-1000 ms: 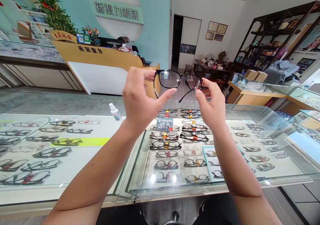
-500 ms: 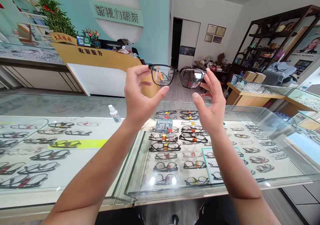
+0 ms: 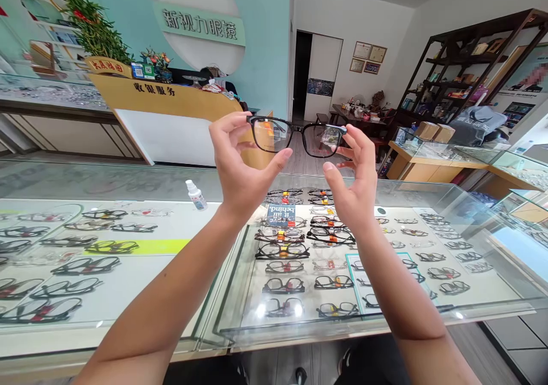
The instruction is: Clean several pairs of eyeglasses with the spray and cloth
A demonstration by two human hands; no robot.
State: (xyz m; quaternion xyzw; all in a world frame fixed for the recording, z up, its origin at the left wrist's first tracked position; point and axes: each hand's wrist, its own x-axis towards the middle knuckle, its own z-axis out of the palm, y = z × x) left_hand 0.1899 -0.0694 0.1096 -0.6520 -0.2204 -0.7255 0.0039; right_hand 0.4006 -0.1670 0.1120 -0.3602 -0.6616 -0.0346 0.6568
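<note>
A pair of black-framed eyeglasses [image 3: 297, 128] is held up in the air above the glass display case [image 3: 240, 339], lenses upright. My left hand [image 3: 240, 168] grips the frame's left end with its fingers, the thumb stretched out below the left lens. At the other end, the fingers of my right hand [image 3: 355, 173] hold the right side, its thumb pointing up and clear of the lens. Beneath them, several rows of eyeglasses [image 3: 282, 251] with small coloured tags lie inside the case.
On the glass top, left of my left hand, stands a white spray bottle [image 3: 196, 195]. Beyond is a gold and white cashier counter [image 3: 171, 133] with a potted plant [image 3: 92, 28]. More glass cases and a dark wooden shelf [image 3: 466, 65] stand at the right.
The eyeglasses have shifted slightly left and their right end has dipped lower. My right hand has moved left and a little down with them; my left hand has moved slightly left.
</note>
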